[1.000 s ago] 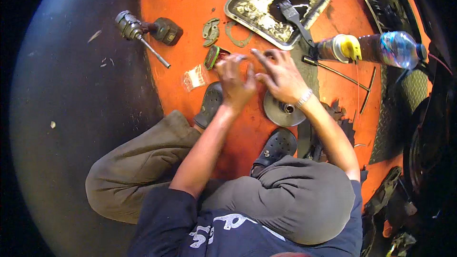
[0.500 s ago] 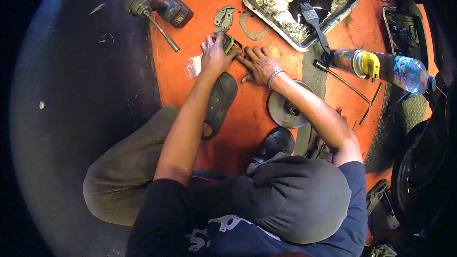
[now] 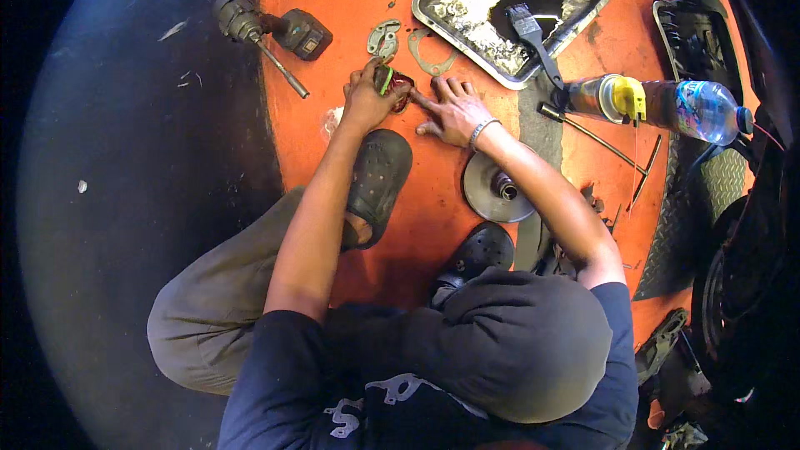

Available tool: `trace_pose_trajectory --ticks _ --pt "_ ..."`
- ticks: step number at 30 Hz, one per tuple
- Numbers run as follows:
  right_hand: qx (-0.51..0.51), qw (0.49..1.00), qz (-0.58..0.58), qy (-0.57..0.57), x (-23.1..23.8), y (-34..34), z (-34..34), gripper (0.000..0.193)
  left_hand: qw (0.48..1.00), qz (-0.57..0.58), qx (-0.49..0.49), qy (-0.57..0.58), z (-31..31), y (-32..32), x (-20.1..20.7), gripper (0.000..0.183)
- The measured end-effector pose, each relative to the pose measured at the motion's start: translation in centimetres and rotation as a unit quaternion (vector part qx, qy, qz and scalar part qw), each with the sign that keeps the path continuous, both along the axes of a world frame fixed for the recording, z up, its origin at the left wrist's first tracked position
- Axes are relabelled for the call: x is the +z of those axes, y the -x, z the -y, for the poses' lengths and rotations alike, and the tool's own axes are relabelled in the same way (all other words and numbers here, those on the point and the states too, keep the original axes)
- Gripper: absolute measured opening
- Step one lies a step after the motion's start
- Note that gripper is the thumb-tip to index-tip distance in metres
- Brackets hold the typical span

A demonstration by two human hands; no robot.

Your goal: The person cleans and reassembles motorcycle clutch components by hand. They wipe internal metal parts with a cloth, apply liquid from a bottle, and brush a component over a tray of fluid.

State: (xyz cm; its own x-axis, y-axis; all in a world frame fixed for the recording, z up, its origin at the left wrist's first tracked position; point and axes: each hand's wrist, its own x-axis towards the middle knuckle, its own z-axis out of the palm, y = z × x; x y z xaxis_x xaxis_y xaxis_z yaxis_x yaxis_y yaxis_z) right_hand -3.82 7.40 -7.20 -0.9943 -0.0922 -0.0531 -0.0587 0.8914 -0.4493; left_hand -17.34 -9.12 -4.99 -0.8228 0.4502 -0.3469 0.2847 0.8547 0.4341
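Observation:
My left hand [image 3: 367, 102] is closed around a small dark part with a bright green edge and a reddish inner side [image 3: 401, 93], held low over the orange floor. Its exact kind cannot be made out. My right hand [image 3: 454, 114] lies to the right of it, fingers spread, the index fingertip reaching the part's right side. Just beyond my left hand are a grey curved metal shoe [image 3: 383, 38] and a flat ring gasket [image 3: 432, 53]. Crumpled clear plastic [image 3: 331, 122] shows beside my left wrist. Partly under my right forearm lies a round metal pulley disc [image 3: 490, 192].
An oily metal tray [image 3: 429, 12] holds a paint brush [image 3: 529, 29]. To its right are a spray can with a yellow cap [image 3: 629, 98], a plastic bottle [image 3: 708, 121] and a T-handle wrench [image 3: 604, 142]. A cordless impact wrench [image 3: 302, 33] lies at left.
The part between my hands has turned and shows more of its reddish inner side. My right fingers have drawn slightly apart from my left hand. The whole view has shifted a little.

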Motion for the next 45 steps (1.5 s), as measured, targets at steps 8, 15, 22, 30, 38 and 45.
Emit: trace_pose_trajectory --ticks 8,15,22,30,38,45 --pt "-0.111 0.978 0.061 0.167 0.1 0.7 0.0 0.053 0.997 -0.041 -0.060 -0.030 -0.8 1.2 -0.6 0.083" --pt "-0.167 0.964 0.024 0.207 3.8 -4.4 1.0 0.053 0.988 0.048 -0.093 -0.114 2.1 3.6 -0.2 0.071" --pt "-0.577 0.803 -0.060 0.138 9.0 -28.6 -2.5 0.043 0.931 -0.162 -0.290 -0.151 -6.9 -9.1 5.0 0.058" --pt "-0.577 0.803 -0.118 0.084 1.3 -31.5 -1.8 0.026 0.923 0.247 -0.268 -0.123 -13.4 -12.9 0.5 0.067" --pt "-0.654 0.670 0.174 0.303 11.2 -31.1 -0.4 0.028 0.901 0.383 -0.171 -0.112 -12.1 -12.6 0.4 0.081" --pt "-0.524 0.803 -0.050 0.279 10.5 -26.6 2.8 0.035 0.927 0.147 -0.301 -0.168 -10.3 -15.4 3.5 0.068"
